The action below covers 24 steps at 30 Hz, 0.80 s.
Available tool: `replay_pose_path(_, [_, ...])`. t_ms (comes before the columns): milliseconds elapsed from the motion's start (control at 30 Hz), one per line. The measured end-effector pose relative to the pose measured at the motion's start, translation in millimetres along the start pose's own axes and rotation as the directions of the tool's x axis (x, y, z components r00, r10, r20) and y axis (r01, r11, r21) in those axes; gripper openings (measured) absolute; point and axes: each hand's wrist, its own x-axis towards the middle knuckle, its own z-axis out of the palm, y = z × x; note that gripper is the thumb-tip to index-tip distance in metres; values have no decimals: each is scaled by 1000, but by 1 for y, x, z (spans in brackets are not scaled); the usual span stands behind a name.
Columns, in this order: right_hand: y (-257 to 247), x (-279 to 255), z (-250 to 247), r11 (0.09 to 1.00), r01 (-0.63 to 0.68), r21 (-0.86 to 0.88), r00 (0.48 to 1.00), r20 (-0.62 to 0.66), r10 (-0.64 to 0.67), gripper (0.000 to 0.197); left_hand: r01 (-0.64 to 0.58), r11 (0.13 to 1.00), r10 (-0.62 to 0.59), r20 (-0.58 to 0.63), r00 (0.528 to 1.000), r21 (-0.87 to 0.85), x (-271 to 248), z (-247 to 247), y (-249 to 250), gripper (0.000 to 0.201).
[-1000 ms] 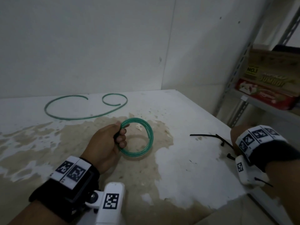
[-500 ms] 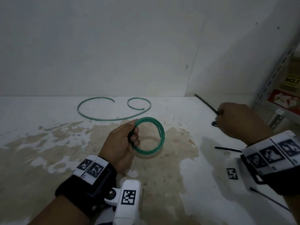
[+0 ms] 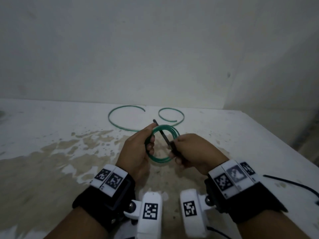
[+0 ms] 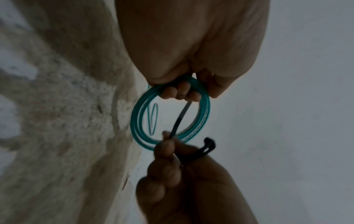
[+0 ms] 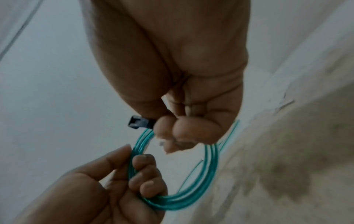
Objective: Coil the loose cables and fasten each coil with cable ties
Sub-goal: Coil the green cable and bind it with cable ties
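My left hand (image 3: 138,149) grips a coil of teal cable (image 3: 164,158) by its left side, fingers curled through the ring above the table. My right hand (image 3: 191,152) pinches a black cable tie (image 3: 163,135) near its head end. The strap runs up and left through the middle of the coil, its tip past the top near my left thumb. In the left wrist view the black cable tie (image 4: 181,119) crosses the coil of teal cable (image 4: 138,121). The tie's square head (image 5: 136,122) shows beside my right fingers (image 5: 184,130) in the right wrist view.
A loose teal cable (image 3: 120,125) lies in open curves on the stained white table (image 3: 51,152), near the back wall. Another black cable tie (image 3: 291,182) lies on the table at the right, near its edge.
My right hand has come in from the right with the cable tie and put its strap through the coil. My left hand still holds the coil.
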Motion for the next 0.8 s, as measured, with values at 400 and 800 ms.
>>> replay_pose_path(400, [9,18,15,887,63,458,990,85,-114,29,77,994,-87,149,985,72,-1,-3,1,27])
replay_pose_path(800, [18,6,13,884,290,367,934,92,-344,13,-13,978,10,15,1000,209,-1,-6,2,17])
